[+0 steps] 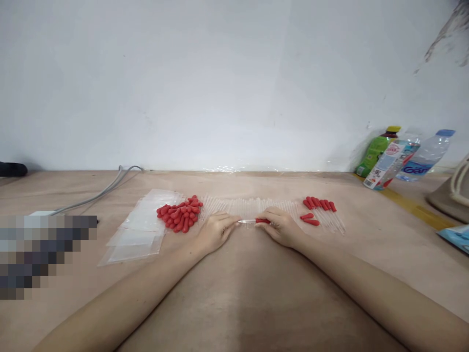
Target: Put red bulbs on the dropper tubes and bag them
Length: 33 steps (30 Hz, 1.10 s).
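Between my two hands a clear dropper tube (246, 221) lies level, its right end at a red rubber bulb (262, 221). My left hand (219, 230) pinches the tube near its left end. The fingers of my right hand (281, 226) are closed round the bulb. Behind the hands, many clear tubes (252, 205) lie side by side in a row. A heap of loose red bulbs (181, 215) is left of my left hand. To the right of my right hand are several droppers with red bulbs fitted (319, 203) and two red bulbs (309, 220) lying in front of them.
Clear plastic bags (135, 234) lie overlapped at the left, near a grey cable (106, 189). Drink bottles (392, 159) lean by the wall at the right, beside yellow tape (414, 205) on the table. A blue packet (456, 238) sits at the right edge.
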Available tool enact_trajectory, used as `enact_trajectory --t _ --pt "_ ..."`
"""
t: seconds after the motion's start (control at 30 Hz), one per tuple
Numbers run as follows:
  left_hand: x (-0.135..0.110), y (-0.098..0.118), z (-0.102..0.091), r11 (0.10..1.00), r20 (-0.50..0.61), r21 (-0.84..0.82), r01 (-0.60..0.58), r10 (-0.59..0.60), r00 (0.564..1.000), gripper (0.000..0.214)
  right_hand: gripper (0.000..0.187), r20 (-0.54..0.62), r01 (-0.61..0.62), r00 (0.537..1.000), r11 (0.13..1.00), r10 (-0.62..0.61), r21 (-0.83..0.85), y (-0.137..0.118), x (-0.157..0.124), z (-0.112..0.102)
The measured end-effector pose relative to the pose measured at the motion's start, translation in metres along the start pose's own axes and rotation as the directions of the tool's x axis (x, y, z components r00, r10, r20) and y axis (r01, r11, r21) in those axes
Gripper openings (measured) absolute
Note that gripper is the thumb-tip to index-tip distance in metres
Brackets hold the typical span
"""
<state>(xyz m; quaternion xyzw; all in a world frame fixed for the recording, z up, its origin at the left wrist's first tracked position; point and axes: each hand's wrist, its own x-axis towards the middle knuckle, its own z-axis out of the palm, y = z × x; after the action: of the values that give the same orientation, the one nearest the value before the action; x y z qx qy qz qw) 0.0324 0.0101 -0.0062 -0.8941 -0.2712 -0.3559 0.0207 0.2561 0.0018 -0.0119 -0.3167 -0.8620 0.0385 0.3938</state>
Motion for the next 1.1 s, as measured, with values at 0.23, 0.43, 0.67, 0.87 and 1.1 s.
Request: enact_trajectory --t 0.23,0.43,0.67,0.87,1.1 --pt "0.000 0.000 0.003 0.991 -0.017 0.061 -0.115 0.116 0.993 0.021 0.012 0.140 -0.017 0.990 1.000 0.016 0.006 -0.004 0.001 0.001" --pt "0.001 0.006 0.000 0.994 -0.015 0.034 -0.105 0.106 0.994 0.024 0.011 0.109 -0.052 0.993 0.998 0.047 0.043 -0.009 0.003 0.002" --pt "-0.002 0.005 0.002 0.995 -0.044 0.009 -0.104 0.105 0.994 0.026 0.012 0.092 -0.019 0.996 0.999 0.014 0.051 -0.015 0.005 0.004" --pt "-0.002 0.008 0.000 0.998 -0.044 -0.015 -0.061 0.060 0.997 0.025 0.012 0.057 -0.070 0.996 0.989 0.063 0.132 -0.016 0.006 0.005" --pt "-0.002 0.009 -0.004 0.999 -0.066 -0.033 -0.041 0.039 0.997 0.024 0.015 0.047 -0.256 0.965 0.886 0.258 0.387 -0.009 0.004 0.005"
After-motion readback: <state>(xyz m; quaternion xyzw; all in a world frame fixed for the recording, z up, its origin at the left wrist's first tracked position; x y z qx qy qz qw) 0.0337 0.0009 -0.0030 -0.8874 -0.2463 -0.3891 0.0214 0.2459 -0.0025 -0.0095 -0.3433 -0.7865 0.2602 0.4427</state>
